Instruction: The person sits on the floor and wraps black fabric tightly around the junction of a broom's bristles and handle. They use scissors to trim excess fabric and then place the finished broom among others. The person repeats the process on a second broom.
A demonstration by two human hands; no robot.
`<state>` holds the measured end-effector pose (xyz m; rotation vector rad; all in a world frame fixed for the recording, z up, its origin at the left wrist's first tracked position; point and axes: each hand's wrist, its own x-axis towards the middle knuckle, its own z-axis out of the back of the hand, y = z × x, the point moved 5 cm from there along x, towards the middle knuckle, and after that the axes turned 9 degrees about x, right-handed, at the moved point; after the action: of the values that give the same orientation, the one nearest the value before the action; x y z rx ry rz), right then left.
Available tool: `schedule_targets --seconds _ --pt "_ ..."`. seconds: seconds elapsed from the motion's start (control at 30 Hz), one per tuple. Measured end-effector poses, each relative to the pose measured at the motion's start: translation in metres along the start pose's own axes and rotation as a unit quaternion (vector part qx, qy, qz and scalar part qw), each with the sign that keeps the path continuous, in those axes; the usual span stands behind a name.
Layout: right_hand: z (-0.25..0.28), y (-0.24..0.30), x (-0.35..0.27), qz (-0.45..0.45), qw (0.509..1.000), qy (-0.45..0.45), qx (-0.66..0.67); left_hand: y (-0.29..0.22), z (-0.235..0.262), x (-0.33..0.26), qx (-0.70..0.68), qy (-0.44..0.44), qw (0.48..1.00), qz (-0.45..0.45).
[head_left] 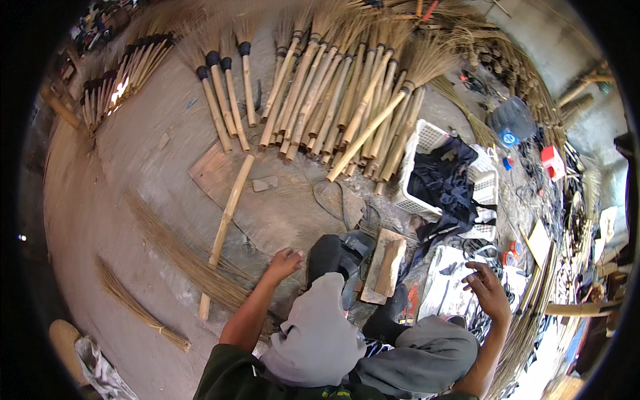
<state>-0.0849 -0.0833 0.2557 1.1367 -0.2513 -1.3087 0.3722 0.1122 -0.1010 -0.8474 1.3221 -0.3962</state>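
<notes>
My left hand (285, 262) hovers beside my left knee, its fingers loosely bent and nothing visible in them. Left of it lies a bare bamboo handle (230, 210) on the floor, with a loose bundle of thin brown bristles (190, 257) across its lower part. My right hand (488, 292) is raised above a white sheet (445, 280) on the right, fingers apart and holding nothing. Between my feet is a wooden block (387, 267). A smaller tied bristle bundle (139, 303) lies farther left.
Brooms with bamboo handles (310, 100) lie in a row ahead, more brooms (127, 73) at far left. A white plastic basket (430, 137) holds black cloth strips (447, 177). Beyond are a clear plastic jug (512, 120) and a red-and-white box (553, 163). Long stalks (533, 307) line the right side.
</notes>
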Motion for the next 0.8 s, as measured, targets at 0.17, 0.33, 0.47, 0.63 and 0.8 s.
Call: schedule_targets --seconds 0.17,0.33,0.47,0.63,0.8 --pt "0.01 0.023 -0.049 0.113 0.98 -0.151 -0.058 -0.027 0.004 0.005 0.068 -0.019 0.995 -0.074" --pt "0.0 0.021 -0.142 0.167 0.921 -0.322 -0.144 -0.12 0.011 0.016 0.28 -0.111 0.936 -0.182" --pt "-0.044 -0.003 -0.196 0.197 0.878 -0.42 -0.123 -0.196 -0.002 0.046 0.396 -0.115 0.895 -0.168" --pt "-0.06 -0.02 -0.188 0.079 0.902 -0.419 -0.069 -0.27 -0.039 0.112 0.553 -0.193 0.794 -0.162" --pt "-0.054 -0.005 -0.168 0.022 0.914 -0.397 -0.08 -0.288 -0.081 0.184 0.568 -0.12 0.813 -0.042"
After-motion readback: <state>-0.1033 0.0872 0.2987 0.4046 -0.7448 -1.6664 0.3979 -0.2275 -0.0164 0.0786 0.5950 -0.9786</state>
